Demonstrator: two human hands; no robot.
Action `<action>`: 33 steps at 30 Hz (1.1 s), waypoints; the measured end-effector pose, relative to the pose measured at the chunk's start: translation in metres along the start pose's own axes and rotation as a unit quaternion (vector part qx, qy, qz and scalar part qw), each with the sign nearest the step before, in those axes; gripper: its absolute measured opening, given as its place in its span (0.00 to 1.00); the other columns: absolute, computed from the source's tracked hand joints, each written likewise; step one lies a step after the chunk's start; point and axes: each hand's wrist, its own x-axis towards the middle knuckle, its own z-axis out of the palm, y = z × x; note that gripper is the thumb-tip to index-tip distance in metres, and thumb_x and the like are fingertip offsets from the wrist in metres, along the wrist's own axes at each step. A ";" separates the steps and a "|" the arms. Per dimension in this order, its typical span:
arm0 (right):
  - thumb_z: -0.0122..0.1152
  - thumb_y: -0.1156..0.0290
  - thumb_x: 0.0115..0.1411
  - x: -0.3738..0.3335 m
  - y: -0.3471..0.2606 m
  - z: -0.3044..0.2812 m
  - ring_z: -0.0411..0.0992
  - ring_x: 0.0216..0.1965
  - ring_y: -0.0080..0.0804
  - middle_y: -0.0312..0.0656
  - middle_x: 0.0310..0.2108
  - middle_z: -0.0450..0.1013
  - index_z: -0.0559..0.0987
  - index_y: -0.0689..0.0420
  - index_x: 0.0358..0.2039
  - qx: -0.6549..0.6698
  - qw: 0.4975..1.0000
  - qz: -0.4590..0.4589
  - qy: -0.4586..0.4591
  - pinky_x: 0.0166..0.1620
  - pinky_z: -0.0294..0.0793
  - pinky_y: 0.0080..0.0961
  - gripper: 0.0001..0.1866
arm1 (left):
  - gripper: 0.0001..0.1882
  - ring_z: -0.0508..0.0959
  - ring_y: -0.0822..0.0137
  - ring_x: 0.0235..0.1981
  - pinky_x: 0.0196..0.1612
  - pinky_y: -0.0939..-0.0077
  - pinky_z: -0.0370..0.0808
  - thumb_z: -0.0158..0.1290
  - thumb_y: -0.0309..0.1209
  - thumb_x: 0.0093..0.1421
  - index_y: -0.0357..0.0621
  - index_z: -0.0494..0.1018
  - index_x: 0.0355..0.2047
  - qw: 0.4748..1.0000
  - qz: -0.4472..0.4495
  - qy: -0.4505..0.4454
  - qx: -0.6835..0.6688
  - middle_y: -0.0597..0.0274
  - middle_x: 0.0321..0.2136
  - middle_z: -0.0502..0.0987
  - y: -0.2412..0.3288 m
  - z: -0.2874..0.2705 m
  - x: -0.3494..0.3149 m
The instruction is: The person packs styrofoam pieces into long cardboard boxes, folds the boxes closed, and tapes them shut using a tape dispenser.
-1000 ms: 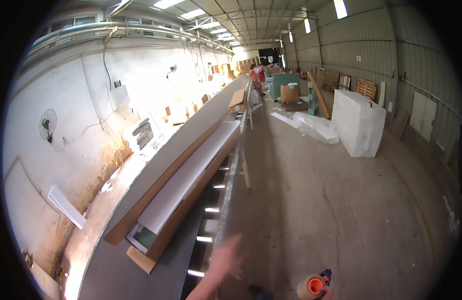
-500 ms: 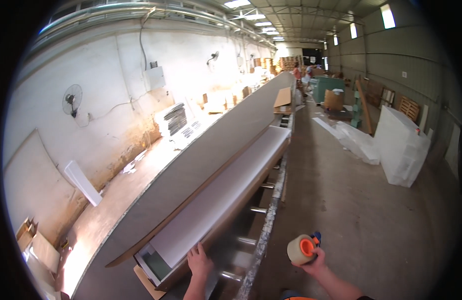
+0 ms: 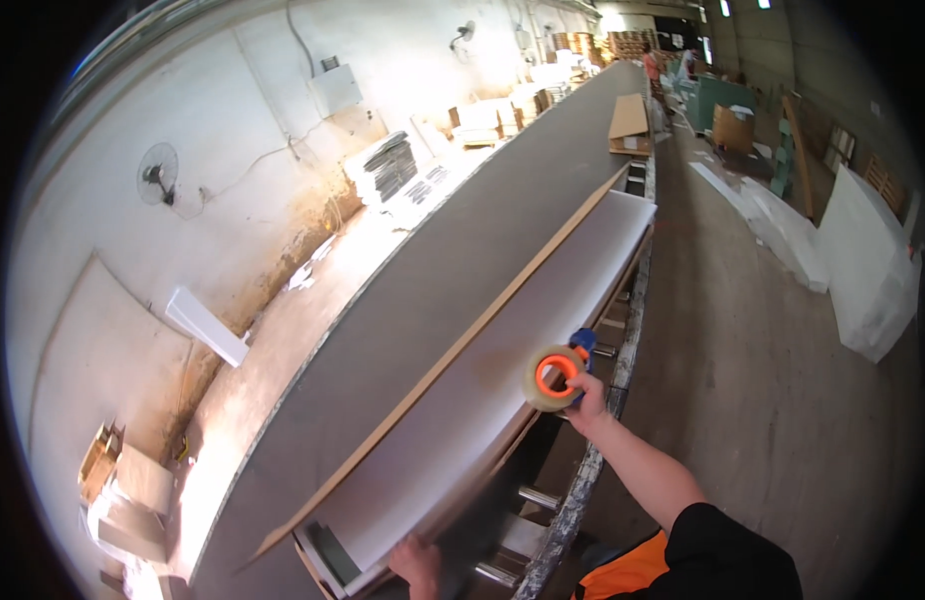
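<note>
A long, narrow cardboard box (image 3: pixel 503 455) lies open, its long flap (image 3: pixel 423 408) raised on the left. Inside rests a long white panel (image 3: pixel 463 400), with a grey-green piece (image 3: pixel 333 553) at the near end. My left hand (image 3: pixel 416 565) is at the box's right edge near that end, fingers bent over the edge; its thumb is hidden. In my right hand (image 3: pixel 587 402) is a tape dispenser (image 3: pixel 555 378) with a wide roll of tape, an orange hub and a blue part. It is above the box's right side, partway along.
The box sits beside a grey work surface (image 3: pixel 403 310) and a roller conveyor with a worn metal rail (image 3: pixel 583 480). Farther along is a smaller carton (image 3: pixel 630 118). A wrapped white block (image 3: pixel 868 265) stands on the right floor; a wall fan (image 3: pixel 158 175) hangs left.
My right hand has carried the tape dispenser left and forward, from above the floor to over the box. My left hand has shifted slightly nearer. The whole view has turned.
</note>
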 end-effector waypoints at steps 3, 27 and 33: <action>0.54 0.77 0.46 -0.023 0.010 -0.001 0.71 0.47 0.34 0.40 0.44 0.73 0.72 0.59 0.51 -0.042 0.999 0.005 0.020 0.53 0.70 0.30 0.26 | 0.03 0.78 0.50 0.25 0.31 0.54 0.75 0.53 0.24 0.36 0.47 0.75 0.14 1.000 -0.001 0.017 0.006 0.55 0.19 0.78 0.008 -0.019 -0.039; 0.58 0.83 0.42 -0.311 0.013 -0.024 0.72 0.53 0.36 0.45 0.49 0.74 0.71 0.63 0.56 -0.100 0.948 0.244 -0.179 0.57 0.72 0.34 0.35 | 0.24 0.82 0.59 0.44 0.48 0.63 0.75 0.62 0.48 0.56 0.47 0.78 0.48 0.862 -0.273 -0.423 0.052 0.49 0.40 0.82 -0.165 -0.258 -0.266; 0.59 0.68 0.50 -0.151 -0.134 -0.055 0.74 0.44 0.35 0.41 0.40 0.76 0.76 0.59 0.43 0.020 0.995 -0.092 0.040 0.50 0.74 0.35 0.19 | 0.19 0.79 0.43 0.41 0.46 0.55 0.76 0.62 0.35 0.53 0.42 0.77 0.45 0.983 -0.095 -0.154 0.001 0.46 0.39 0.80 -0.008 -0.222 -0.186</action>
